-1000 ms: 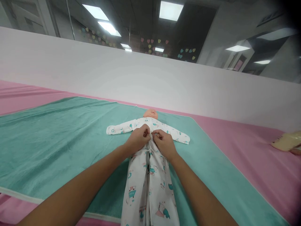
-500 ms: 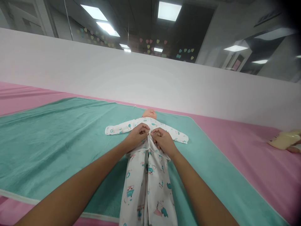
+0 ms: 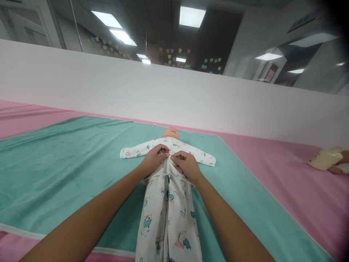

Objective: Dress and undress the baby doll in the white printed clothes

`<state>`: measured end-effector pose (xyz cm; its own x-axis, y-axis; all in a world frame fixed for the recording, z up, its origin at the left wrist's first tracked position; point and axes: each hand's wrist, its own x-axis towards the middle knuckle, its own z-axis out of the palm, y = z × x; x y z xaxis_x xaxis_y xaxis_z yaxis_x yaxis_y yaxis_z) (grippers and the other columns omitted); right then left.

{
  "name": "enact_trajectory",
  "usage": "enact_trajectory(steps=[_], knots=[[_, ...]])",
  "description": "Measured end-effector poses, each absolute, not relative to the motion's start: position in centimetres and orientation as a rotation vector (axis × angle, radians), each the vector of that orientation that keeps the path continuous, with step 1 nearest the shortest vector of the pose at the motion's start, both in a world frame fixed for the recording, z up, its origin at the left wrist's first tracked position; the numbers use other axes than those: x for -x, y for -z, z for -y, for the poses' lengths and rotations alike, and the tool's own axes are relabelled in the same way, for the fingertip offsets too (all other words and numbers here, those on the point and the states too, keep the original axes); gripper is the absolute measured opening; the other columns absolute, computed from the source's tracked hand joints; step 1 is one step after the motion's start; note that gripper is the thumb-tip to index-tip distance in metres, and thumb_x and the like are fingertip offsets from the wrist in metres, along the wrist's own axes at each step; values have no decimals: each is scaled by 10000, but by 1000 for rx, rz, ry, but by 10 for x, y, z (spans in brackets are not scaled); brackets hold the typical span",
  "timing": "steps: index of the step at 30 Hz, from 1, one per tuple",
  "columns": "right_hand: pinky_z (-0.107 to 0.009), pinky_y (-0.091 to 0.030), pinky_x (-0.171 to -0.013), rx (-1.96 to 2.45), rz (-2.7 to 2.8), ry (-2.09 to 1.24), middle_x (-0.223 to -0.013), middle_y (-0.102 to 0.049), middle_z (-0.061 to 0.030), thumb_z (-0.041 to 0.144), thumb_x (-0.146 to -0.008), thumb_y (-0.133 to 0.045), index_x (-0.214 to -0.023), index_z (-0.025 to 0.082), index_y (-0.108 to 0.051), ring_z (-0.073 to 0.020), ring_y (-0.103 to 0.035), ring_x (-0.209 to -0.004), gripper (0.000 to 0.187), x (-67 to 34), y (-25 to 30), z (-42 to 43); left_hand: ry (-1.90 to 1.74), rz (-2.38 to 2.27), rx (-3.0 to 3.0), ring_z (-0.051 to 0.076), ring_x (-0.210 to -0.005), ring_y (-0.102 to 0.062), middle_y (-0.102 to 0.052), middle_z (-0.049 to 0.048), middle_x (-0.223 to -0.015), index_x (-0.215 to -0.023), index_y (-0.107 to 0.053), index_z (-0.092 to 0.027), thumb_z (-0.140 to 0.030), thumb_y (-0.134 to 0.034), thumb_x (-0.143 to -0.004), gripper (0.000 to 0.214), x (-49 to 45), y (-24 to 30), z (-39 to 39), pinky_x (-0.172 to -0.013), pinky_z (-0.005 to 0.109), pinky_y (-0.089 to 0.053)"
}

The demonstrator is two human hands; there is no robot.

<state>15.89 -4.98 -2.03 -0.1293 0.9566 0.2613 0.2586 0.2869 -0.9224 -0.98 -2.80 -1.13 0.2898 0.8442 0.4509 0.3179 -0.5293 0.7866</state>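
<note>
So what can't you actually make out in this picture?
Head view only:
- Fastening on the romper: covered by the left hand and right hand, both pinching its front.
- Face of the doll: at the far end, too small.
- Feet of the romper: cut off by the bottom edge.
- Pale object at the right edge: blurred, partly cut off.

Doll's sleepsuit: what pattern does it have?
The sleepsuit is white with teal cartoon prints; head view.

Even, fairly bright light falls from ceiling panels (image 3: 192, 16) far overhead, leaving only faint shadows on the teal towel (image 3: 68, 160) beside the sleepsuit (image 3: 180, 218). Wide-angle distortion bows the white wall (image 3: 163, 94). The far right corner darkens, and the near edges look soft.
</note>
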Motion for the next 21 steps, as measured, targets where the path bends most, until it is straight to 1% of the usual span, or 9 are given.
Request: enact_trajectory(steps=[4, 7, 10, 13, 14, 16, 18, 20, 21], knots=[[-175, -311, -380, 1127, 1639, -913, -561, -557, 26, 380, -739, -558, -731, 178, -626, -52, -394, -402, 214, -158, 18, 52, -1224, -1046, -1973, 136, -802, -519, -585, 8, -867, -896, -569, -191, -321, -463, -808, 189, 9, 12, 27, -746, 250, -411], [-174, -297, -372, 1084, 1622, -977, -585, -575, 22, 385, -728, -568, -766, 175, -626, -50, -397, -397, 222, -160, 19, 49, -1231, -1083, -1997, 142, -805, -528, -600, 12, -878, -900, -575, -197, -331, -436, -822, 208, 9, 14, 26, -742, 254, -422], [-181, -289, -362, 985, 1419, -1024, -633, -586, 15, 433, -716, -575, -809, 174, -604, -53, -428, -396, 277, -171, 27, 38, -1300, -1177, -2097, 150, -879, -530, -599, 17, -955, -918, -568, -211, -293, -397, -834, 207, 15, 22, 15, -788, 268, -422], [-179, -352, -412, 1025, 1175, -951, -665, -587, 6, 428, -692, -595, -787, 171, -587, -65, -493, -478, 274, -194, 43, 21, -1361, -1384, -2253, 187, -1025, -487, -574, 51, -1074, -988, -555, -196, -282, -371, -842, 250, 32, 34, -4, -899, 321, -383], [-182, -381, -439, 1086, 1138, -941, -685, -597, -4, 417, -686, -600, -771, 167, -585, -72, -513, -509, 265, -204, 49, 16, -1325, -1490, -2303, 209, -1071, -463, -561, 68, -1120, -1029, -549, -184, -289, -379, -838, 277, 40, 39, -12, -932, 348, -359], [-203, -442, -508, 1174, 1124, -964, -742, -624, -35, 399, -685, -603, -760, 158, -586, -97, -560, -583, 254, -226, 58, 8, -1140, -1674, -2384, 252, -1148, -416, -516, 84, -1228, -1143, -515, -181, -329, -382, -841, 361, 59, 48, -24, -962, 399, -321], [-239, -483, -588, 1232, 1157, -966, -776, -642, -58, 389, -685, -607, -768, 155, -590, -127, -595, -649, 249, -249, 64, 4, -914, -1759, -2454, 273, -1198, -380, -463, 70, -1308, -1259, -436, -214, -398, -344, -857, 451, 83, 54, -33, -969, 437, -298], [-265, -494, -641, 1330, 1187, -885, -776, -650, -63, 386, -684, -608, -778, 159, -594, -146, -607, -680, 246, -276, 67, 3, -720, -1805, -2461, 276, -1203, -386, -447, 61, -1330, -1323, -365, -237, -462, -286, -866, 515, 111, 58, -36, -960, 439, -301], [-275, -492, -647, 1393, 1177, -826, -771, -650, -64, 383, -682, -607, -776, 160, -595, -153, -606, -683, 242, -291, 68, 3, -646, -1825, -2439, 274, -1193, -401, -455, 63, -1324, -1331, -357, -236, -485, -263, -866, 536, 126, 59, -36, -951, 425, -313]])
